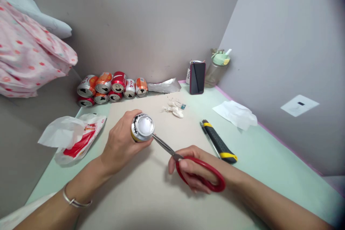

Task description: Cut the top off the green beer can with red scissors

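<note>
My left hand (121,136) is wrapped round a drink can (145,125), whose silvery round end faces up toward me. A jagged dark edge runs along the can's rim on the left side. My right hand (194,172) has its fingers through the red handles of a pair of scissors (172,152). The scissors' blades look nearly together, and their tips touch or almost touch the can's lower right rim. Whether the tips are inside the metal I cannot tell.
Several drink cans (118,82) are stacked by the wall, beside a cut metal sheet (165,86). A utility knife (219,142) lies right of my right hand. Also here are a tissue pack (81,143), crumpled tissue (175,109), a phone (197,78), a bottle (215,70) and white paper (235,114).
</note>
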A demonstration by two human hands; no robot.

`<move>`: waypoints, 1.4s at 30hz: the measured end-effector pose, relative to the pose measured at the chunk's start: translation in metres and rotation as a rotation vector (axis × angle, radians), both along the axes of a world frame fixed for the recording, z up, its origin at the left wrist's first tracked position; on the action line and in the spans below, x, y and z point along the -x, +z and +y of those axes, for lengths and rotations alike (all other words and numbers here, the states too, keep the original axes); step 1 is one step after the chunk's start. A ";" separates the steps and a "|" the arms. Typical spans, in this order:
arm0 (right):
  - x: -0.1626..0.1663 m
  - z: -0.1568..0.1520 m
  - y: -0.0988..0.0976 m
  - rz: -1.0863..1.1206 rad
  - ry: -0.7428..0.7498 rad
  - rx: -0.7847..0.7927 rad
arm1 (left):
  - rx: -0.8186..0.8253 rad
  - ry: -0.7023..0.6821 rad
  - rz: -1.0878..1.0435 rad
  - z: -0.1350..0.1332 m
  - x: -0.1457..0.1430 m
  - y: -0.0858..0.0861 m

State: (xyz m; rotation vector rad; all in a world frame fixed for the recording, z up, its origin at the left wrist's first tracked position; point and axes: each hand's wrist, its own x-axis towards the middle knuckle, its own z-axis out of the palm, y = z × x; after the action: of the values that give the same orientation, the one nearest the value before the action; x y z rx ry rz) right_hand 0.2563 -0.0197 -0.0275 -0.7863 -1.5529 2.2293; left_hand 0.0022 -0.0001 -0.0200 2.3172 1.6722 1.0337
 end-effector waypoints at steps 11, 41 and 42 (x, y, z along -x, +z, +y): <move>0.000 -0.001 -0.002 0.051 0.003 -0.015 | 0.325 -0.004 -0.252 -0.002 -0.009 0.010; -0.008 0.001 0.013 -0.162 0.059 -0.243 | 0.135 0.006 -0.257 0.002 0.001 0.008; -0.008 0.001 0.012 -0.151 0.064 -0.220 | 0.132 0.011 -0.250 0.003 0.002 0.008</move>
State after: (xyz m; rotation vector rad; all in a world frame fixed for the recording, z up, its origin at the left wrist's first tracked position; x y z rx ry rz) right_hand 0.2639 -0.0183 -0.0153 -0.8662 -1.8797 2.0356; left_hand 0.0001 0.0032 -0.0119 2.0055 1.6056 1.1247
